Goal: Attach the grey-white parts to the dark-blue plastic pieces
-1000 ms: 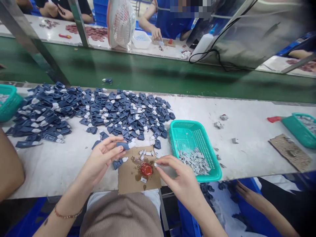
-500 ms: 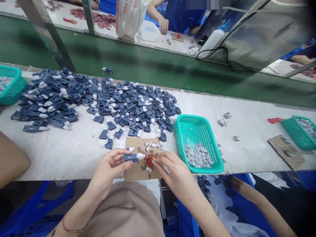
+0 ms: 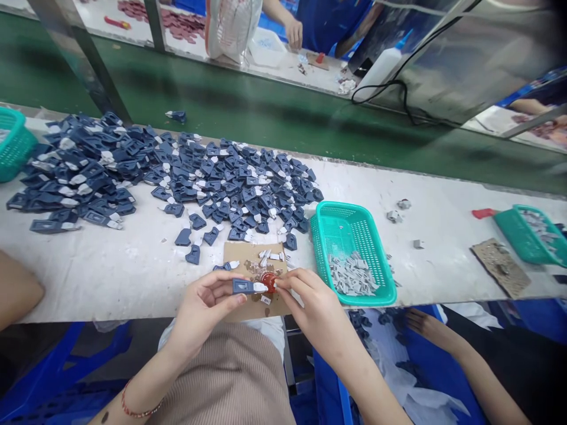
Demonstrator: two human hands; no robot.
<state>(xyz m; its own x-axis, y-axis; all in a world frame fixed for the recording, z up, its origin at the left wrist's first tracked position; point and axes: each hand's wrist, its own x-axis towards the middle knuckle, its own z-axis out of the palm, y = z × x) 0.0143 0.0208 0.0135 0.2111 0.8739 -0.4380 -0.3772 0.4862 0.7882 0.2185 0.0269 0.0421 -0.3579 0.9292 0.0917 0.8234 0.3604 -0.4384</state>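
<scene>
My left hand (image 3: 211, 301) pinches a dark blue plastic piece (image 3: 243, 286) with a light grey tip, held sideways with the tip pointing right. Just past that tip, my right hand (image 3: 312, 298) has thumb and forefinger pressed together on a tiny pale part (image 3: 275, 284), mostly hidden by the fingertips. Between and below the fingers is a small red round dish (image 3: 268, 280). It sits on a stained cardboard sheet (image 3: 234, 252), where a few loose grey parts (image 3: 271, 256) and another blue piece (image 3: 226, 265) lie.
A large heap of blue pieces (image 3: 212, 177) covers the table's left and middle. Right of the cardboard stands a green basket (image 3: 316, 236) with small grey parts. Another green basket (image 3: 502, 221) is farther right. A co-worker's hand (image 3: 427, 327) shows at lower right.
My left hand has moved slightly right and down, bringing the blue piece's tip closer to my right fingertips. The whole view has shifted a little.
</scene>
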